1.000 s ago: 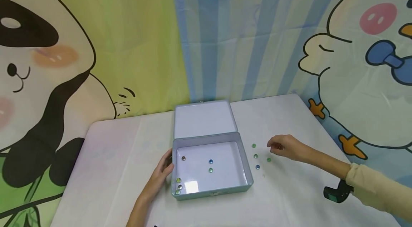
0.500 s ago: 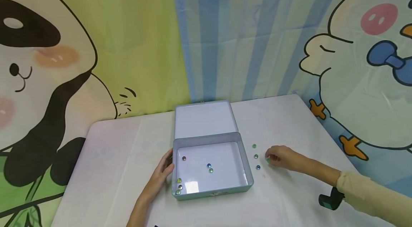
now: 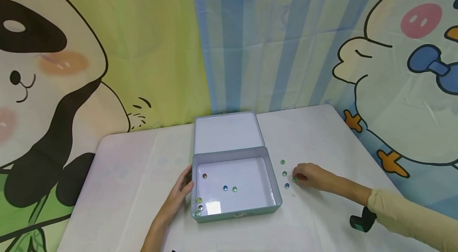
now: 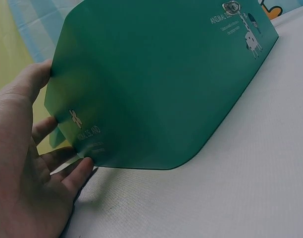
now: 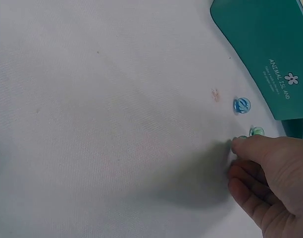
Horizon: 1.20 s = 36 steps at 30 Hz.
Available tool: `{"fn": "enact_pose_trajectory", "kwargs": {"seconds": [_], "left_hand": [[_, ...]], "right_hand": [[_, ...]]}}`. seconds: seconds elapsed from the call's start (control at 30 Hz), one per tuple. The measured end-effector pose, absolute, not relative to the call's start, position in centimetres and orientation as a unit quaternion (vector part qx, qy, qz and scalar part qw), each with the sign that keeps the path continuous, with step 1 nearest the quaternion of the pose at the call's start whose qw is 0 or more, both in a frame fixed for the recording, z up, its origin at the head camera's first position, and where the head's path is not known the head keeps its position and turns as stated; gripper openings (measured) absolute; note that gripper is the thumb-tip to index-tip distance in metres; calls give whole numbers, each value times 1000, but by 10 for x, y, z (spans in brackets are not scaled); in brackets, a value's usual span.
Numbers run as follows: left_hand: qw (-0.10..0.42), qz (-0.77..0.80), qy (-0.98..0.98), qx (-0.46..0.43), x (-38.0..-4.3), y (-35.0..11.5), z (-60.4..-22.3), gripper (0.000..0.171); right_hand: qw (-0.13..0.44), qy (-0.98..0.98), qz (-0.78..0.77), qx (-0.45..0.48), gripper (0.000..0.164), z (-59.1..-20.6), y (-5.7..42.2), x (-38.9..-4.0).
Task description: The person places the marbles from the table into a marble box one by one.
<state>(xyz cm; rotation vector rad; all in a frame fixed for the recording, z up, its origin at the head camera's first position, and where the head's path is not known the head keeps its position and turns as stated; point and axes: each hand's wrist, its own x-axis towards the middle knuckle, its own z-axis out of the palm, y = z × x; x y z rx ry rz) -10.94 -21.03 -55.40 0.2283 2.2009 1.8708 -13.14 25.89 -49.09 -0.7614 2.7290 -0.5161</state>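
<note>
Backdrop (image 3: 247,45): printed fabric, upright behind the work area; panda print (image 3: 87,45) at left, yellow-green and blue-striped panels at centre, white bird print (image 3: 397,121) at right.
Tablecloth (image 3: 322,136): white, light creasing; faint red mark (image 5: 215,95) to the right of the box.
Box (image 3: 236,217): green tin, standing on the tablecloth, lid (image 3: 229,132) laid back on the far side.
Left hand (image 3: 177,192): fingers loosely spread, tips against the box's left end.
Right hand (image 3: 311,176): right of the box, thumb and finger pinching a held marble (image 3: 294,180), green, partly hidden.
Marbles inside: brown marble (image 3: 204,176) toward the far left; blue marble (image 3: 225,188) and green marble (image 3: 234,189) near the middle, apart; three-marble cluster (image 3: 199,200) in the near left corner.
Marbles outside: far green marble (image 3: 282,161), near green marble (image 3: 284,173) and outer blue marble (image 3: 287,185), in a row between box and right hand.
Changes against half a second earlier: blue marble has rolled left, away from the green marble; right hand and held marble sit slightly closer to the row; left hand, box and row unchanged.
</note>
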Motion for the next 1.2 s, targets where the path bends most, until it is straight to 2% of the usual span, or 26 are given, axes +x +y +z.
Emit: {"fn": "enact_pose_trajectory", "kwargs": {"seconds": [0.43,0.83,1.2], "left_hand": [[117,641,755,79,-110,-211,-554,55],[111,640,756,86,-109,-211,-557,55],[115,640,754,90,-109,-211,-555,55]], "right_hand": [[113,938,-210,-249,14,-484,256,-132],[74,910,-325,-246,13,-436,236,-143],[111,881,-386,-249,12,-422,198,-150]]}}
